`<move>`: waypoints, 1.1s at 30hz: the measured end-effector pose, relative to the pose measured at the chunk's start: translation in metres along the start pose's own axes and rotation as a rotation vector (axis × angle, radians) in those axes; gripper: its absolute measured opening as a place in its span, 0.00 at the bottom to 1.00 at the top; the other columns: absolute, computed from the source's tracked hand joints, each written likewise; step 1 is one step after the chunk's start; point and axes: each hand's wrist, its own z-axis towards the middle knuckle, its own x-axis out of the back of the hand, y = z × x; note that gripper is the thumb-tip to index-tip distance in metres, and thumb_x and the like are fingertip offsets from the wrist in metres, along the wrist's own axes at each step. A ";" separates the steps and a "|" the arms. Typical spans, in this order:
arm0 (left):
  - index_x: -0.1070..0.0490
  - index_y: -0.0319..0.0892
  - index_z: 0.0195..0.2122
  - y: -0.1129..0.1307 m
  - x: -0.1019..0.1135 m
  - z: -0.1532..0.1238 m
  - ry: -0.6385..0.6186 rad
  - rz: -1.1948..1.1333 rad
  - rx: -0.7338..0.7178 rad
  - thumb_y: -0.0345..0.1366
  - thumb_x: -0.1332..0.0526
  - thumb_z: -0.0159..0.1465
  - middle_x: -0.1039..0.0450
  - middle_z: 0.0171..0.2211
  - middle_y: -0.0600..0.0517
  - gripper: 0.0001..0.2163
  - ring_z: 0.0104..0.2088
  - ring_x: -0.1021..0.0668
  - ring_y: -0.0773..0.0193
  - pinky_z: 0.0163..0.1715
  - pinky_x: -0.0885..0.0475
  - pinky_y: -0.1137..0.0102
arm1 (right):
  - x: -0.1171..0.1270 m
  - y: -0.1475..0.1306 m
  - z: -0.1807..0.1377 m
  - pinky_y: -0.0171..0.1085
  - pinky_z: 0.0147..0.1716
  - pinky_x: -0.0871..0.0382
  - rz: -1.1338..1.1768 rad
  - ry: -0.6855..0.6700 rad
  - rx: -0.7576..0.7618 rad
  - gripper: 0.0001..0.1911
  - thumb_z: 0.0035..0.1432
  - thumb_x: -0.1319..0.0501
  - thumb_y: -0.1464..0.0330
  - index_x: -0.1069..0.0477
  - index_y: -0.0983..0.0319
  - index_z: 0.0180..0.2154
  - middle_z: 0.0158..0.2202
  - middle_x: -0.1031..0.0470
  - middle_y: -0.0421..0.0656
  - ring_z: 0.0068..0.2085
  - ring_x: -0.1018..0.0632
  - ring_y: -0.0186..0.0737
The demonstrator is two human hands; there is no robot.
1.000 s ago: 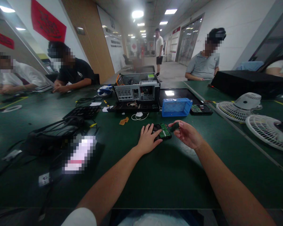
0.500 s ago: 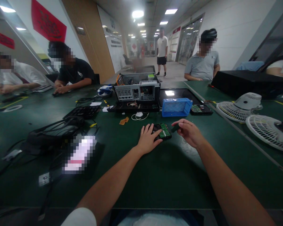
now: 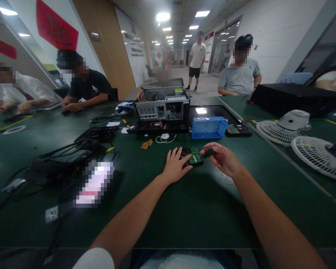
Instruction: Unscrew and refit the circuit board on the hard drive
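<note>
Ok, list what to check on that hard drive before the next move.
1. Hard drive flat on the green table, circuit board up: ok.
2. Left hand lying open on the drive's left part: ok.
3. Right hand pinching a small dark piece: ok.
4. Piece touching the drive's right edge: cannot tell.
5. Blue bin apart from both hands: ok.

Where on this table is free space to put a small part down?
Bare mat lies nearer than the hard drive, and between the right hand and the fans. Crowded: cables at left, blue box and computer case behind.
</note>
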 end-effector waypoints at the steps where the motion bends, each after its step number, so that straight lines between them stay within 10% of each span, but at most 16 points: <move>1: 0.40 0.61 0.70 0.000 0.000 0.000 0.001 0.001 -0.002 0.57 0.46 0.72 0.55 0.76 0.50 0.27 0.74 0.51 0.41 0.70 0.56 0.40 | -0.001 0.000 0.000 0.32 0.16 0.50 0.010 -0.003 -0.001 0.14 0.57 0.33 0.60 0.23 0.60 0.44 0.40 0.20 0.47 0.22 0.36 0.31; 24: 0.38 0.61 0.70 -0.001 -0.004 0.001 0.015 0.010 0.000 0.58 0.45 0.71 0.54 0.76 0.50 0.27 0.74 0.51 0.41 0.70 0.55 0.40 | 0.003 -0.004 0.003 0.32 0.21 0.45 -0.125 0.168 0.117 0.14 0.56 0.30 0.62 0.21 0.59 0.44 0.39 0.21 0.44 0.26 0.34 0.31; 33: 0.39 0.60 0.70 -0.003 -0.005 0.001 0.026 0.010 -0.009 0.57 0.45 0.71 0.54 0.76 0.51 0.27 0.74 0.50 0.40 0.70 0.55 0.40 | -0.002 -0.001 -0.002 0.32 0.19 0.50 -0.040 0.027 0.023 0.10 0.55 0.30 0.62 0.25 0.60 0.36 0.41 0.21 0.45 0.23 0.37 0.30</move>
